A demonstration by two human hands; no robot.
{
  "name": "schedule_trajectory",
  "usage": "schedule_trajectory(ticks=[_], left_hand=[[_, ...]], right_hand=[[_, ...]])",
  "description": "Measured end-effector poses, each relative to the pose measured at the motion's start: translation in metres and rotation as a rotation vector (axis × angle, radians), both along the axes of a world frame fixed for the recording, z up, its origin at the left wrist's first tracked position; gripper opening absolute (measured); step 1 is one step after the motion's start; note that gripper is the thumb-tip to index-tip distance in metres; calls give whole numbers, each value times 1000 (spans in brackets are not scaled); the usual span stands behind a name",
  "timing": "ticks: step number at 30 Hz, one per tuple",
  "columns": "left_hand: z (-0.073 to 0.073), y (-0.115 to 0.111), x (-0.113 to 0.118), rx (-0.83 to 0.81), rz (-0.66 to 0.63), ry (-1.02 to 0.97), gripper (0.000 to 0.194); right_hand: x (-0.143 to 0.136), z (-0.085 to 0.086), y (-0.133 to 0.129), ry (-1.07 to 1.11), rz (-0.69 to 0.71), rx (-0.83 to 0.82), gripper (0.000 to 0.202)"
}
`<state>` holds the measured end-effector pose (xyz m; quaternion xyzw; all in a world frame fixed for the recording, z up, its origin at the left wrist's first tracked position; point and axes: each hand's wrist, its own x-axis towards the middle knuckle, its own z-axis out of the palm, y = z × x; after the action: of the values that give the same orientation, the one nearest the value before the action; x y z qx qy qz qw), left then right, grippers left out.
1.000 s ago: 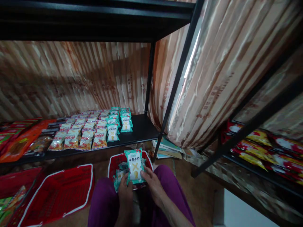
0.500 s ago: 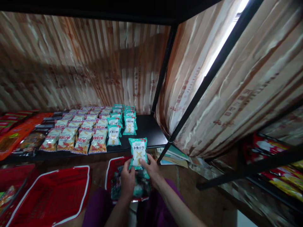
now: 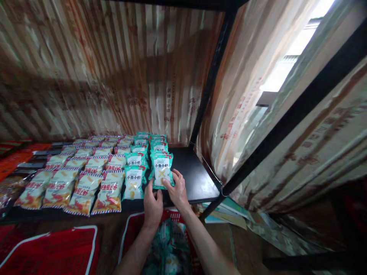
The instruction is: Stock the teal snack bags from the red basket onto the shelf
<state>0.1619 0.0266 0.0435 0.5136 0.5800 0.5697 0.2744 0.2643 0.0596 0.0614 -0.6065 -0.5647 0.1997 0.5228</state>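
Observation:
A teal and white snack bag stands upright at the front of the right teal column on the black shelf. My right hand grips its right side, thumb on the bag's front. At its lower left edge is my left hand, fingers bent against the bag. Another teal bag stands just to the left, with more teal bags in rows behind. Below my hands, a red basket holds several teal packets, partly hidden by my forearms.
Rows of white and orange snack bags fill the shelf further left. An empty-looking red basket with a white handle sits at lower left. A black post slants down on the right, near papers on the floor.
Both hands have moved up and forward with the teal bag, from above the basket to the shelf's front row. The view has shifted closer to the shelf.

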Motion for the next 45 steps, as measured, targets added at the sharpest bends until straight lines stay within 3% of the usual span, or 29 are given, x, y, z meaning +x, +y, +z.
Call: schedule_trajectory(ticks=[9,17,23,28,35,41,45], left_hand=[[-21,1,2,34,28,197,47],[-31,3,3,48,46,258,54],[-33,5,9,134,75,294,61],[-33,12,7,142,72,315,55],[-28,11,14,165,124,416,61],[-22,8,22,153,184,474,65],[-21,15,26,147,263,519,68]], right_hand=[[-3,-29,16,-192,-21,55,43],[-10,-41,20,-96,32,57,48],[-7,-38,15,-55,28,54,48],[-5,-38,11,-72,50,47,54],[-1,-35,13,-52,142,17,58],[14,-24,14,221,187,-84,71],[25,-12,37,372,126,-131,83]])
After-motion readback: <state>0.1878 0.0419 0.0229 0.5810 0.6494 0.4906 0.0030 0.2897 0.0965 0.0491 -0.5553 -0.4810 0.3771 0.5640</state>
